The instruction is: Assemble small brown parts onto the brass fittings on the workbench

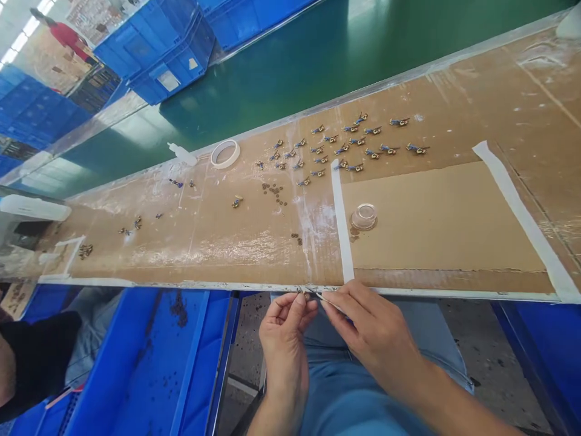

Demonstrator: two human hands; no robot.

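Just past the table's front edge, above my lap, my left hand (287, 330) pinches a small part (301, 295), mostly covered by the fingertips. My right hand (374, 321) is closed around a thin tool (315, 293) with a dark pointed tip and a pale handle. That tip meets or nearly meets the small part; contact is too fine to make out. Beyond my hands on the table lie small brown discs (296, 238) and another cluster of brown discs (274, 191). Farther back, several small blue-and-gold figurines (357, 142) lie in loose rows.
A clear plastic cup (364, 216) rests on a taped cardboard sheet (445, 218). A tape roll (226, 154) and white squeeze bottle (182, 154) stand along the back edge, before a green belt (290, 91). Blue crates (158, 54) stand behind; a co-worker's dark sleeve (40, 351) shows left.
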